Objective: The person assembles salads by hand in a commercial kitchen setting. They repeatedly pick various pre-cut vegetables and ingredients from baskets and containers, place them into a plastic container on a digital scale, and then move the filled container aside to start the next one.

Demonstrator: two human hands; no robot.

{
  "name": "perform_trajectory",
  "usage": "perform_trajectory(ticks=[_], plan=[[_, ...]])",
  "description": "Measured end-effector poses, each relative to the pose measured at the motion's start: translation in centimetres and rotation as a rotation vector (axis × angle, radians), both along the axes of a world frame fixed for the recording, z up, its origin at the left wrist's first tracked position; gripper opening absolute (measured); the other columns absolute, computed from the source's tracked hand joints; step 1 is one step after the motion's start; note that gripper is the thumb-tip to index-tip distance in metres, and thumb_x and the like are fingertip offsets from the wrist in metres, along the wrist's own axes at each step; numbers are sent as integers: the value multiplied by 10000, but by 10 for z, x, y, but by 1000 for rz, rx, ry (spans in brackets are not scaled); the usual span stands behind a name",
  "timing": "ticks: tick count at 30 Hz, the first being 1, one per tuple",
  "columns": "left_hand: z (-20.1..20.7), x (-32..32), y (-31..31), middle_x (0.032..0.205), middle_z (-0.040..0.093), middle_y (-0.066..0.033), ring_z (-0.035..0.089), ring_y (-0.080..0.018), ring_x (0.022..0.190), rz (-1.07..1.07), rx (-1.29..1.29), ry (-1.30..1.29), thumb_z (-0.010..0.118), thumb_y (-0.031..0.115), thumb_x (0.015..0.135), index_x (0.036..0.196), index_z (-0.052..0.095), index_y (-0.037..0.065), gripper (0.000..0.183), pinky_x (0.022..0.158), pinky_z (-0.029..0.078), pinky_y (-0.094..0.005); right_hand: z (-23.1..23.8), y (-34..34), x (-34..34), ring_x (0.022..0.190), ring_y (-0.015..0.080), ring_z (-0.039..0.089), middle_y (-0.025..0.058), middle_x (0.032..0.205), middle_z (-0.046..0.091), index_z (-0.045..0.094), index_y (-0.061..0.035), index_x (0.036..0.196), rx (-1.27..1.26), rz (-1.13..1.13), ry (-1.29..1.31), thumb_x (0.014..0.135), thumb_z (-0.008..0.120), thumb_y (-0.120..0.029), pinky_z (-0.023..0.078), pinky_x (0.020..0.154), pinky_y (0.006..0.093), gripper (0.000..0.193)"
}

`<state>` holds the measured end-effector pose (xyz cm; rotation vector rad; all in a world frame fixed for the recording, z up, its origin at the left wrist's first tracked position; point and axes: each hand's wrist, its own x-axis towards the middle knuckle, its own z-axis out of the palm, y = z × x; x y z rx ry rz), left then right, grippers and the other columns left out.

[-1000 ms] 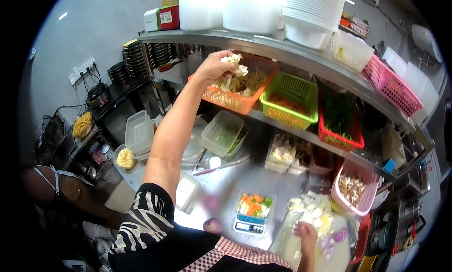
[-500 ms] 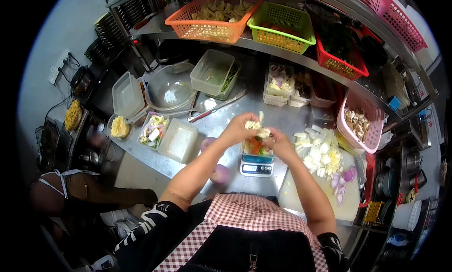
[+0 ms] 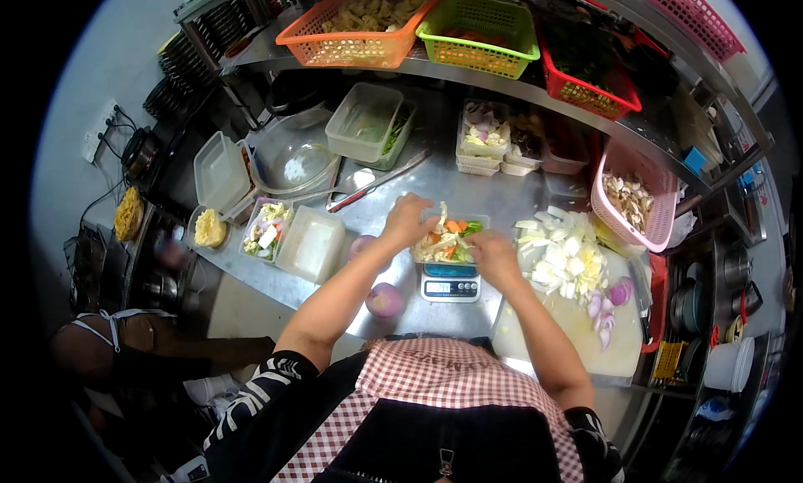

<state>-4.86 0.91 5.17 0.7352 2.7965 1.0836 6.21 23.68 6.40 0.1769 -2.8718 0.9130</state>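
The clear food container (image 3: 452, 261) sits on the digital scale (image 3: 450, 289), at the middle of the metal worktop (image 3: 360, 324). It holds mixed cut vegetables: orange carrot pieces (image 3: 457, 226), pale pieces and green pieces.

Left hand (image 3: 408, 219): positioned at the left end of the container, fingers bent toward the contents. Whether it grips anything cannot be told. Right hand (image 3: 495, 255): positioned at the right end, fingers curled at the rim near the green pieces. Its grip, too, cannot be told.

Left of the scale, two purple onions (image 3: 385, 300) lie one beyond the other, apart, near the left forearm. Farther left stand a translucent container (image 3: 309, 250) and, just beside it, a filled container (image 3: 268, 231) of mixed vegetables. Beyond these is a clear round bowl (image 3: 294, 169).

Right of the scale, the cutting board (image 3: 544, 341) carries a heap of chopped white vegetable (image 3: 575, 261), with purple onion pieces (image 3: 602, 311) at its near right side. A knife (image 3: 642, 311) lies along the right edge of the board. At the far right, a pink basket (image 3: 648, 237) contains sliced mushrooms (image 3: 627, 203).

On the far shelf, from left to right: orange basket (image 3: 355, 53), green basket (image 3: 477, 58), red basket (image 3: 590, 101).
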Motion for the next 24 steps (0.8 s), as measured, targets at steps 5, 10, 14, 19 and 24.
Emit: perform_trajectory(ticks=[5,10,14,19,24], plan=[[22,15,30,1131,601,-106,512,-358,1092,-293,-266,365,723,160,806,1082,753,180,279,934,461,-428,-9,-3,0,1010,301,606,81,1087,700,753,-104,987,82,111,258,776,615,-22,503,886,410,265],[61,17,-10,1159,598,-151,591,-358,1043,-179,-138,-47,762,209,801,1135,629,90,379,898,484,-445,7,8,2,1018,328,590,75,1120,685,714,-97,1086,-7,63,198,821,607,-39,498,898,419,291],[59,39,-14,970,628,-143,636,-363,941,-312,-290,-200,768,182,781,1057,629,85,324,821,507,-456,9,13,-2,1055,327,577,70,1199,663,682,-122,1202,-11,55,200,829,625,-76,496,923,420,381],[62,43,6,937,635,-133,640,-347,916,-191,-63,35,666,47,775,909,646,66,137,787,527,-450,2,12,-6,1107,323,569,67,1283,640,675,-125,1247,-33,97,195,826,638,-71,494,953,414,425],[24,35,18,930,628,-139,634,-347,942,-208,-53,255,614,2,788,887,648,52,116,796,529,-451,-10,17,-10,1086,321,578,89,1296,644,688,-111,1231,85,117,199,840,640,-69,498,939,414,396]])
